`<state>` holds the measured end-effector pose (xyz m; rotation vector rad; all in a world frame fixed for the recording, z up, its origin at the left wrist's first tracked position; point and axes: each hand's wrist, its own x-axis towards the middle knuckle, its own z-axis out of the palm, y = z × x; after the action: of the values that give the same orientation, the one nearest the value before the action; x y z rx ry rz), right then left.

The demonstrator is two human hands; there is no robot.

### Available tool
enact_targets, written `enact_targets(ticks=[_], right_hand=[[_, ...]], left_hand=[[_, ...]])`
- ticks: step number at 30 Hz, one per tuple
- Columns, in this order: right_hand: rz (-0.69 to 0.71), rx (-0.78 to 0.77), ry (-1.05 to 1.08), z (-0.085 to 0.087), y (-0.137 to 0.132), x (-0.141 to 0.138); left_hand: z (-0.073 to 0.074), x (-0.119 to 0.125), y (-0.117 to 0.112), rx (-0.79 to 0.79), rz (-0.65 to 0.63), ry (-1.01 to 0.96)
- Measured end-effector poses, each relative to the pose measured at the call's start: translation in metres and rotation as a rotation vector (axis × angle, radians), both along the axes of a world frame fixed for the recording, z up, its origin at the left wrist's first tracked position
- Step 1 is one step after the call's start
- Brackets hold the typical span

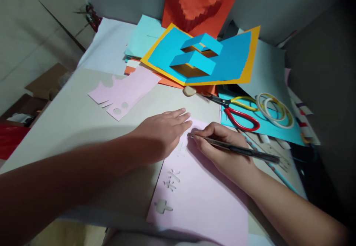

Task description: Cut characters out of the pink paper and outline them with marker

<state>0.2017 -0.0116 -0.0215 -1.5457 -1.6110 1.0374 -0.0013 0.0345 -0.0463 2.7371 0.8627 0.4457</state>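
Observation:
A pink paper sheet (200, 198) lies on the grey cutting board (83, 116), with small shapes cut out of it near its left edge. My left hand (162, 133) lies flat on the sheet's upper left part, fingers stretched out and together. My right hand (219, 146) is closed in a pen-like grip round a slim craft knife (236, 149). The knife's tip touches the pink sheet just beside my left fingertips.
A pink offcut (125, 92) lies further back on the board. Behind stand a blue and yellow pop-up card (200, 57) and an orange pop-up (200, 1). Red and yellow scissors (239, 110), tape rolls (274, 109) and an eraser (189, 90) lie at right.

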Motion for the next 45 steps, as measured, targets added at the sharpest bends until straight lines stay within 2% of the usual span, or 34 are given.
enact_targets(ticks=[4, 12, 26, 34, 39, 45], right_hand=[[0.02, 0.02, 0.003, -0.001, 0.0, 0.001], [0.045, 0.025, -0.002, -0.003, 0.0, 0.003], [0.096, 0.074, -0.073, -0.005, -0.001, 0.005], [0.108, 0.086, -0.098, -0.004, -0.001, 0.004], [0.161, 0.177, -0.207, 0.001, -0.003, 0.001], [0.162, 0.179, -0.221, 0.002, -0.003, -0.001]], left_hand=[[-0.004, 0.001, 0.0, 0.019, 0.006, -0.118], [-0.009, -0.001, 0.0, 0.033, -0.032, -0.211], [-0.006, 0.001, 0.006, 0.143, -0.084, -0.206], [0.004, -0.002, 0.004, 0.007, -0.056, -0.136], [0.008, -0.001, 0.005, -0.104, -0.023, -0.065], [0.009, 0.0, 0.006, -0.135, -0.016, -0.043]])
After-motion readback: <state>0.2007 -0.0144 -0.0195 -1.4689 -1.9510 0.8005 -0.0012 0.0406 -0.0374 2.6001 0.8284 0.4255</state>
